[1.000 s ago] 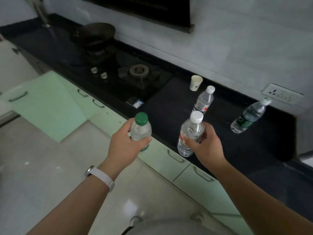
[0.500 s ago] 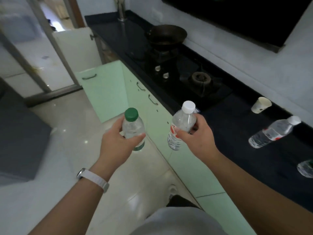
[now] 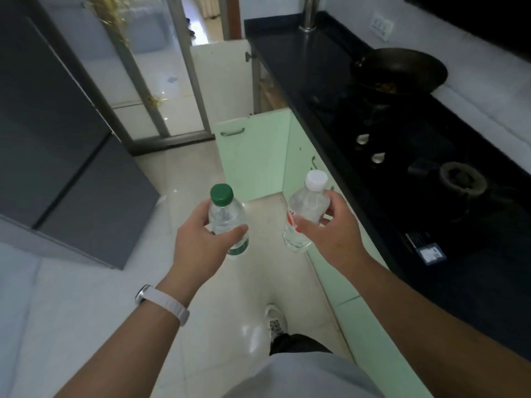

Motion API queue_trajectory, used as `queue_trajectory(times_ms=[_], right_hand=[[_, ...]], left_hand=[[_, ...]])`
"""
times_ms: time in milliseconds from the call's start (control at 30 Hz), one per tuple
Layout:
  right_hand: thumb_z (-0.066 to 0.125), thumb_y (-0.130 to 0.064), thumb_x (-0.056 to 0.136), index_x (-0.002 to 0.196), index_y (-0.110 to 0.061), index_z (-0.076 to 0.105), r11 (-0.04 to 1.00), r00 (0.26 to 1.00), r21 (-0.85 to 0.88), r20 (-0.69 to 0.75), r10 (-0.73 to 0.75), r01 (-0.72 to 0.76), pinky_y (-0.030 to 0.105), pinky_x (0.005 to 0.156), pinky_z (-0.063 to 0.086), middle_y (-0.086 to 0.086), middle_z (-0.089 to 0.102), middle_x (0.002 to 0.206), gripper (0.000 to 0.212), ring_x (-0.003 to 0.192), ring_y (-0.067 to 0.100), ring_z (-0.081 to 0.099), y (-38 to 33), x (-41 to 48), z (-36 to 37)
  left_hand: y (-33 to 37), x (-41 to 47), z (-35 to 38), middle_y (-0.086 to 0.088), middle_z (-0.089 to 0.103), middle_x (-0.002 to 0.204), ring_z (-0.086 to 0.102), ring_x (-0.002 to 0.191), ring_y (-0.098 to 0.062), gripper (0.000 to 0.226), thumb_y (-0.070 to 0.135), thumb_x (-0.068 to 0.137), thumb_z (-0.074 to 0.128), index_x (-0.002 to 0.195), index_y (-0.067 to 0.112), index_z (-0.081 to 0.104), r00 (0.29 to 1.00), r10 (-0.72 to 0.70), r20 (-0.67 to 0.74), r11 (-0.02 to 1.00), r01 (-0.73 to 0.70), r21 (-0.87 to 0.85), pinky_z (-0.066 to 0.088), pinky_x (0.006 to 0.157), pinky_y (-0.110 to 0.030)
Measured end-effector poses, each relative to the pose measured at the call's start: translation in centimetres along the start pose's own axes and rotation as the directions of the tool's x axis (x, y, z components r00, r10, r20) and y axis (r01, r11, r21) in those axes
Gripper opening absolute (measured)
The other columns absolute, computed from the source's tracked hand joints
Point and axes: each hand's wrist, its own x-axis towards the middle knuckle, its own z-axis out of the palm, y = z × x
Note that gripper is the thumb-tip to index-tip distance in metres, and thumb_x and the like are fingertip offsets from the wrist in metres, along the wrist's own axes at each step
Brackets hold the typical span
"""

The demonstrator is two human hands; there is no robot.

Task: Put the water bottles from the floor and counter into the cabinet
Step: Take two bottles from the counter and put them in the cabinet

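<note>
Kitchen floor (image 3: 71,311), left grip (image 3: 198,245) clasps green-capped bottle (image 3: 227,216), right grip (image 3: 333,234) white-capped bottle (image 3: 309,202)

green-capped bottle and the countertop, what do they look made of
Green-capped bottle: clear thin plastic by the look, with a see-through, glossy wall and an opaque green cap. Countertop: probably dark polished stone or a stone-like slab. It gives soft reflections, but the frame cannot settle which.

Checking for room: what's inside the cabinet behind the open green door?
The door shows only its outer face and handle; it hides the whole inside, so contents cannot be seen.
</note>
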Motion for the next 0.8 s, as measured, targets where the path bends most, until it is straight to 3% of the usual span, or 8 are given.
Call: queue_trajectory(times_ms=[133,333,567,800], right_hand=[[0.083,-0.043,0.071,0.112,-0.038,0.053,0.999,0.998,-0.008,0.052,-0.036,0.036,0.023,0.083,0.053,-0.025,0.062,0.101,0.051,0.094,-0.011,0.059,-1.7,6.5,2.3],[0.083,-0.042,0.071,0.114,-0.037,0.053,0.994,0.983,-0.022,0.154,-0.099,0.103,0.028,0.087,0.054,-0.023,0.062,0.104,0.053,0.096,-0.007,0.060,-3.8,14.7,6.4],[0.083,-0.044,0.069,0.118,-0.031,0.053,0.988,0.958,-0.037,0.253,-0.133,0.147,0.036,0.090,0.055,-0.018,0.063,0.109,0.059,0.099,0.002,0.061,-6.9,19.9,12.7],[0.082,-0.048,0.067,0.118,-0.034,0.054,0.989,0.957,-0.071,0.270,-0.107,0.130,0.039,0.090,0.056,-0.019,0.064,0.107,0.060,0.096,0.000,0.063,-9.3,24.6,21.6]], left_hand=[[0.8,5.4,-0.8,0.019,0.071,0.101,0.065,0.086,0.011,0.047,0.024,0.074,0.087,0.115,0.031,0.066,0.997,-0.035,-0.073,0.999,0.035,0.003,0.049,0.074,-0.012],[1.0,11.3,-2.9,0.018,0.070,0.096,0.062,0.082,0.014,0.041,0.018,0.076,0.086,0.109,0.031,0.065,0.978,-0.074,-0.197,0.997,0.073,-0.014,0.042,0.063,0.000],[-0.6,16.5,-7.8,0.019,0.071,0.100,0.064,0.085,0.014,0.045,0.019,0.075,0.086,0.114,0.032,0.067,0.961,-0.120,-0.249,0.993,0.114,-0.041,0.045,0.065,-0.001],[-4.8,24.0,-13.3,0.020,0.070,0.101,0.063,0.086,0.014,0.045,0.022,0.075,0.087,0.112,0.036,0.065,0.970,-0.117,-0.211,0.992,0.105,-0.067,0.047,0.067,-0.005]])
